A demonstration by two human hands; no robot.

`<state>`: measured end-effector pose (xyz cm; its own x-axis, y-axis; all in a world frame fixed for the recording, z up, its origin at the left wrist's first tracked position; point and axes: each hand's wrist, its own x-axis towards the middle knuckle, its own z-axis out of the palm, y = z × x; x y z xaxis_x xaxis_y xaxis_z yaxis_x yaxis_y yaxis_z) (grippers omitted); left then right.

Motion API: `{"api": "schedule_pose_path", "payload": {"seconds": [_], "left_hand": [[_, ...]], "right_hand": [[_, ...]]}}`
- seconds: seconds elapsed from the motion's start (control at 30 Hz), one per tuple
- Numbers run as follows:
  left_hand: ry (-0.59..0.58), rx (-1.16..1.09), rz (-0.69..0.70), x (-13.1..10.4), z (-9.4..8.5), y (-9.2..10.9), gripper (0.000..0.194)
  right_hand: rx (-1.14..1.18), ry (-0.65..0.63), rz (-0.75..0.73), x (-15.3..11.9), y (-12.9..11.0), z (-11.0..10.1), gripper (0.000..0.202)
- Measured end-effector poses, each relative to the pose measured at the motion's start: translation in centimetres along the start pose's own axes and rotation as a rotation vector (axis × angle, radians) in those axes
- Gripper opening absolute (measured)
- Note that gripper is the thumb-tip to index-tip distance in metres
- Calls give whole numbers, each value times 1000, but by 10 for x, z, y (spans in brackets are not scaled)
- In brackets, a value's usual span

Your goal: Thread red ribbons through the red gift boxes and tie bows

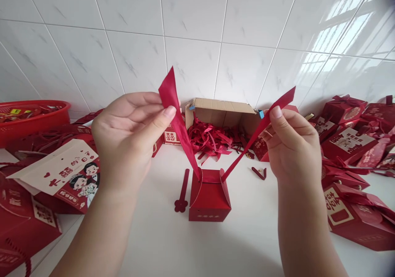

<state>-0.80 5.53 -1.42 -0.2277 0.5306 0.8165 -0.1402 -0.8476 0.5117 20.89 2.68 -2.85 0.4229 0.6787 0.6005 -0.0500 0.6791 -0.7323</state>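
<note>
A small red gift box (pixel 210 203) stands upright on the white table, its top folded closed. A red ribbon (pixel 187 143) runs through the box's top, and its two ends rise apart in a V. Between thumb and fingers, my left hand (pixel 132 133) pinches one ribbon end. The other end is pinched by my right hand (pixel 293 145), at about the same height. Just left of the box lies a dark red strip with a flower-shaped end (pixel 181 203). A small dark red folded strip (pixel 259 173) rests behind and to the right.
Behind the gift box, an open cardboard box (pixel 222 106) holds a heap of red ribbons (pixel 210 139). Red printed boxes (pixel 359 215) crowd the right side, and more boxes (pixel 61 182) fill the left. A red plastic basket (pixel 33 122) sits far left. The tiled wall (pixel 194 13) closes off the back.
</note>
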Motion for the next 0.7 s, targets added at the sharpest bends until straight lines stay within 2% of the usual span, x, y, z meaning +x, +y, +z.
{"api": "schedule_pose_path", "payload": {"seconds": [0.23,0.57,0.7], "left_hand": [[-22,-29,-72,0,0,-3,16],[-27,-92,-56,3,3,-3,20],[-67,-115,-90,2,2,-5,18]], "right_hand": [[-10,-5,17,2,3,1,13],[-7,-55,28,4,4,0,12],[5,-68,64,2,3,3,13]]}}
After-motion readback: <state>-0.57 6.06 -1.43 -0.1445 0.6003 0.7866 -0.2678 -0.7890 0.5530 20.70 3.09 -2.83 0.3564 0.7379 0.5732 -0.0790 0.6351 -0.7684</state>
